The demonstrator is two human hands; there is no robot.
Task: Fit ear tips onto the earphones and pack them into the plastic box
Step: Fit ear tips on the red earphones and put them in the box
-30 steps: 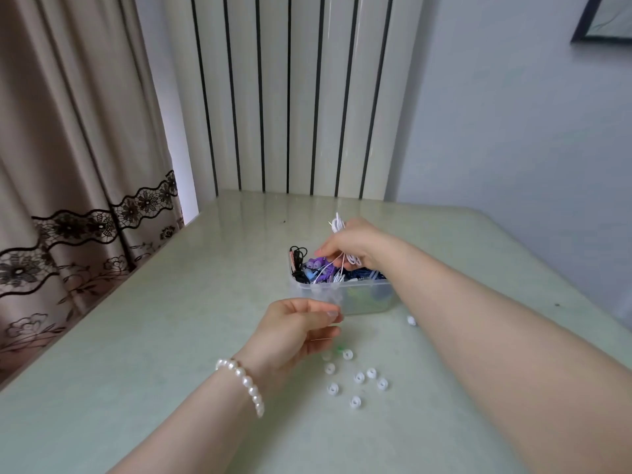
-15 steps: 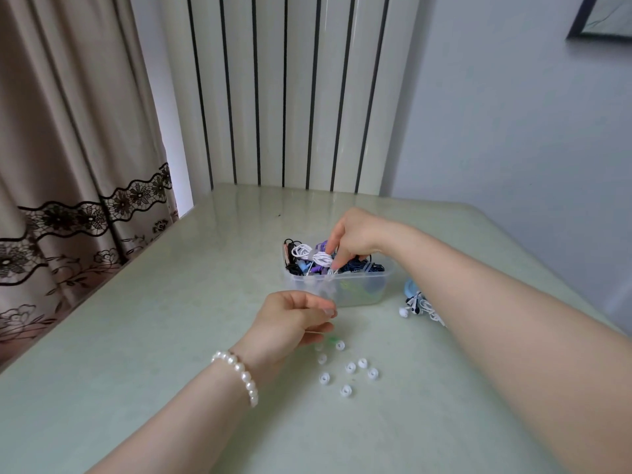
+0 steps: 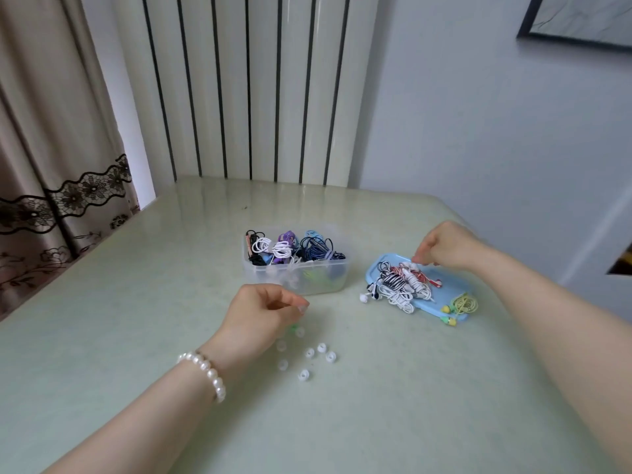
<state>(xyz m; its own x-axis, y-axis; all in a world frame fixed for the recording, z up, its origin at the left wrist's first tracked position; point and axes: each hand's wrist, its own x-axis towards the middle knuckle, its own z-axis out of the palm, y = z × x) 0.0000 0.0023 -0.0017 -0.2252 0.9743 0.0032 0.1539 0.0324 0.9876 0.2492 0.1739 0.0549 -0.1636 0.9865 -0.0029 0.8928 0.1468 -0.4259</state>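
A clear plastic box (image 3: 251, 273) holding several coiled earphones (image 3: 284, 248) stands mid-table. Right of it a blue lid (image 3: 372, 272) carries a pile of white, black and red earphones (image 3: 405, 282) and a yellow-green pair (image 3: 463, 302). My right hand (image 3: 444, 249) reaches over the lid's far edge, and its fingertips pinch at the top of that pile. My left hand (image 3: 263, 313) hovers in front of the box with curled fingers, thumb against fingertips; whether it holds anything is hidden. Several white ear tips (image 3: 309, 353) lie on the table just below it.
The pale green table (image 3: 136, 336) ends at a curtain (image 3: 51, 165) on the left and at a striped panel (image 3: 256, 97) and a wall behind. A green ear tip (image 3: 292, 330) lies under my left hand. I wear a pearl bracelet (image 3: 208, 371) on my left wrist.
My right hand left the white earphones in the box and moved right to the pile on the blue lid. The left hand stayed put. The view shifted right, showing the lid.
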